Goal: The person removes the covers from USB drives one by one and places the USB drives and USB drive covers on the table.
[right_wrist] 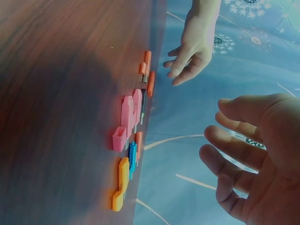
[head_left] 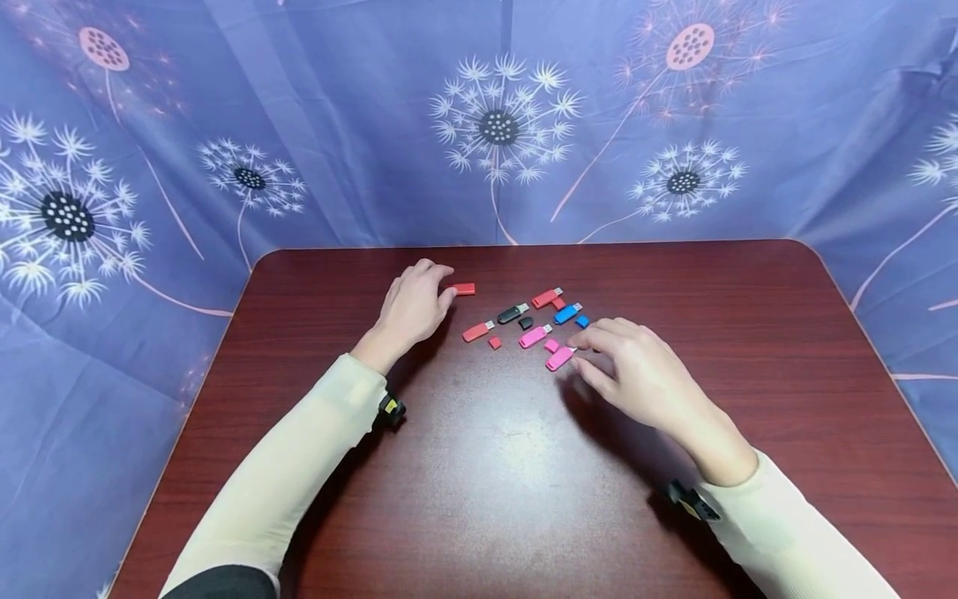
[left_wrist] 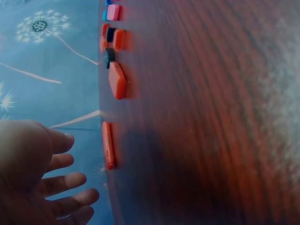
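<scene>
My left hand point(head_left: 414, 304) hovers at the far left of the group with fingers loosely bent. Just past its fingertips lies a red USB stick point(head_left: 465, 289), seen edge-on in the left wrist view point(left_wrist: 108, 146). Over the right side of the group is my right hand point(head_left: 639, 366), thumb and fingers spread apart around nothing. Close to its fingertips are a pink USB stick point(head_left: 559, 358) and a small pink cap point(head_left: 551, 345). A yellow USB stick point(right_wrist: 123, 171), which my right hand hides in the head view, shows in the right wrist view.
Uncapped sticks lie mid-table: black point(head_left: 512, 314), blue point(head_left: 567, 314), another pink one point(head_left: 535, 335) and red ones point(head_left: 477, 331). Loose caps sit among them, including a black cap point(head_left: 526, 323) and a blue cap point(head_left: 582, 322). A flowered curtain point(head_left: 359, 125) hangs behind the wooden table point(head_left: 479, 499).
</scene>
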A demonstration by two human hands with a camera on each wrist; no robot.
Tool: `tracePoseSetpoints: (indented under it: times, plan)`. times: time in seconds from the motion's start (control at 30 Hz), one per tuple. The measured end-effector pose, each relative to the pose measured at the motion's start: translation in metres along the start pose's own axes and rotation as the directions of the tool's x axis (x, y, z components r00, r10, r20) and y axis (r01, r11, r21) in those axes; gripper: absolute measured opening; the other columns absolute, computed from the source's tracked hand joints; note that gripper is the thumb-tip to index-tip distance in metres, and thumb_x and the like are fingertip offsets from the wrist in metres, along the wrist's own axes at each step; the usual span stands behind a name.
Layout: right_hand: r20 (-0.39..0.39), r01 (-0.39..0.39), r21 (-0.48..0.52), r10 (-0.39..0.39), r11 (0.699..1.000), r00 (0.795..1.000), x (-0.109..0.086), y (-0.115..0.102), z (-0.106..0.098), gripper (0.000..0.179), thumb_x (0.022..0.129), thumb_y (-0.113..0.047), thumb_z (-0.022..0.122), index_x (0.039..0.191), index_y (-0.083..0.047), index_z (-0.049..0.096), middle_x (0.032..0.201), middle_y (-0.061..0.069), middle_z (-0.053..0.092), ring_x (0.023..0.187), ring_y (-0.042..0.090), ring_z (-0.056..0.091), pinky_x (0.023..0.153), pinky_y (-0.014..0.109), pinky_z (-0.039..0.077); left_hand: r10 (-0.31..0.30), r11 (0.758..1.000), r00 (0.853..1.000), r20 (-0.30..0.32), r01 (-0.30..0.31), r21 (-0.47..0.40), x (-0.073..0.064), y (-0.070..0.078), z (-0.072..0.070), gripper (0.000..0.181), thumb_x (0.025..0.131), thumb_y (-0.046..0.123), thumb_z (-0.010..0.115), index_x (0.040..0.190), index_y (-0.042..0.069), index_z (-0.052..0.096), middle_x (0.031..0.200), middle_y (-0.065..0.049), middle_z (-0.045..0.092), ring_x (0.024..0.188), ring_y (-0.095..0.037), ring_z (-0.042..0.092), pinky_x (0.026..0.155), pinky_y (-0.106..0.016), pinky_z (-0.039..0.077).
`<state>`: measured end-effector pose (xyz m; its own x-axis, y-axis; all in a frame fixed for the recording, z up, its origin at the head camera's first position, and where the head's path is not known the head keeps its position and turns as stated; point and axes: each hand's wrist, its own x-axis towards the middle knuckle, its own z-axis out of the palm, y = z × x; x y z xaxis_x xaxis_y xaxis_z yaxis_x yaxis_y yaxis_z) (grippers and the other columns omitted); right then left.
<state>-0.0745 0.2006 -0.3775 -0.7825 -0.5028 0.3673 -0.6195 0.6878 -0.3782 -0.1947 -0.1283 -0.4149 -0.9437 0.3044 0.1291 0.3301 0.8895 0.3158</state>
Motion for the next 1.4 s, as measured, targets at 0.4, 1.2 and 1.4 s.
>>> tracePoseSetpoints:
  times: [0.4,1.2,1.4]
  plan:
    - [-0.021,-0.006,-0.008,0.005,1.0,1.0,-0.007,-0.002,-0.001,0.016,0.092,-0.013,0.081,0.107,-0.012,0.078,0.101,-0.001,0.074,0.086,0.017,0.062,0.073,0.041,0.052,-0.021,0.999,0.997,0.068,0.018,0.039,0.014,-0.005,0.016,0.042,0.11,0.029,0.059,0.146,0.008,0.063,0.14,-0.014,0.061,0.126,-0.038,0.059,0.103,-0.052,0.049]
    - [-0.027,-0.006,-0.004,0.006,1.0,1.0,-0.013,0.001,-0.001,0.02,0.089,-0.009,0.083,0.107,-0.012,0.078,0.098,-0.005,0.071,0.082,0.015,0.058,0.072,0.04,0.049,-0.005,0.994,0.996,0.093,-0.006,0.112,0.024,-0.005,0.025,0.032,0.108,0.026,0.063,0.134,0.01,0.073,0.135,-0.011,0.061,0.121,-0.037,0.054,0.099,-0.051,0.05]
    - [-0.029,-0.005,-0.006,0.005,1.0,1.0,-0.013,0.001,0.0,0.02,0.088,-0.009,0.083,0.107,-0.014,0.078,0.098,-0.004,0.071,0.081,0.015,0.057,0.072,0.04,0.05,-0.005,0.993,0.996,0.087,-0.005,0.117,0.023,-0.004,0.026,0.027,0.106,0.026,0.066,0.126,0.01,0.074,0.125,-0.011,0.062,0.113,-0.036,0.055,0.094,-0.05,0.051]
